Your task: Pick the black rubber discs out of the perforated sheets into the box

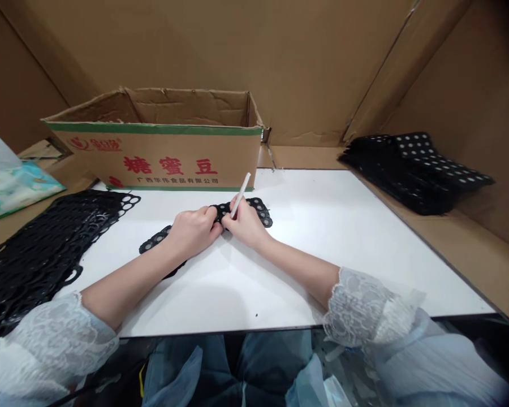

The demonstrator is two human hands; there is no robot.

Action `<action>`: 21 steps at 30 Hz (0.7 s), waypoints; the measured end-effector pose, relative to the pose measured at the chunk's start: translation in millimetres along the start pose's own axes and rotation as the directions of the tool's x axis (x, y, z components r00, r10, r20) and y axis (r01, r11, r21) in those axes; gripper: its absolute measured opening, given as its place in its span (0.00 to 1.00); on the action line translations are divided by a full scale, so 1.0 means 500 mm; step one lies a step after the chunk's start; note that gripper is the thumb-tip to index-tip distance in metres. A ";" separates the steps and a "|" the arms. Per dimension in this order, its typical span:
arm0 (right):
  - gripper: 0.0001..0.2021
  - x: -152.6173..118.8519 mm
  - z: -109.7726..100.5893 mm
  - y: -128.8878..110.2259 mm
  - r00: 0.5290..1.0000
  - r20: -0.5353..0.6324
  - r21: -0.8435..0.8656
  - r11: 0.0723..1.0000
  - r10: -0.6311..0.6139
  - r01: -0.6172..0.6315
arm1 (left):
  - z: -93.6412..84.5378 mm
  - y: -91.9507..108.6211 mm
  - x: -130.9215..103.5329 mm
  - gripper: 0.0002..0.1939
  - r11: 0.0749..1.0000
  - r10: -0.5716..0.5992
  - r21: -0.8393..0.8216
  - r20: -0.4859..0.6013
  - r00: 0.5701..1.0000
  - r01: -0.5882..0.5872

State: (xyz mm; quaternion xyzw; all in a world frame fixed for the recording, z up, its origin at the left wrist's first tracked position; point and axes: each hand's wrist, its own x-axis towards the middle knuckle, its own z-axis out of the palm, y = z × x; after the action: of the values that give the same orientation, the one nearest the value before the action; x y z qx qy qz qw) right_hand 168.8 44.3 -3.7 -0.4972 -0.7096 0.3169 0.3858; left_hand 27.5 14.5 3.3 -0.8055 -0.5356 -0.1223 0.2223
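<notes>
A black strip with rows of round holes (261, 210) lies slantwise on the white tabletop, its middle covered by my hands. My left hand (195, 229) is closed, its thumb and fingers gripping the strip's near edge. Close beside it, my right hand (246, 221) is closed around a thin white stick-like tool (241, 194), held like a pen. The tool's upper end points up and away; its tip is hidden at the strip, so I cannot tell whether it touches.
Behind my hands stands an open cardboard box (169, 155) with red lettering. A pile of black perforated pieces (46, 249) lies at the left, near a tissue pack (17, 183). Black dotted pieces (411, 169) are stacked at the right. Cardboard walls (305, 68) enclose the white tabletop (343, 237).
</notes>
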 end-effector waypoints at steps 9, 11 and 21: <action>0.08 0.003 -0.019 0.022 0.991 -0.099 0.271 0.961 0.089 -0.059 | -0.032 0.000 0.005 0.10 0.991 0.127 -0.045 0.110 0.986 -0.123; 0.08 0.004 -0.020 0.025 0.991 -0.107 0.218 0.974 0.082 -0.057 | -0.035 0.002 0.004 0.09 0.993 0.117 -0.032 0.120 0.986 -0.114; 0.07 0.005 -0.023 0.022 0.985 -0.147 0.010 0.996 0.089 -0.089 | -0.019 0.013 0.011 0.07 0.965 0.257 -0.067 0.029 0.966 -0.254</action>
State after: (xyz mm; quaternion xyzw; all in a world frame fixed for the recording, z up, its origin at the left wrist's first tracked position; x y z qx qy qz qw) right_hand 183.3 50.8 -6.5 -0.5498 -0.6556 0.2975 0.4235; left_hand 35.7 12.0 12.5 -0.8765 -0.4272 -0.0943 0.2010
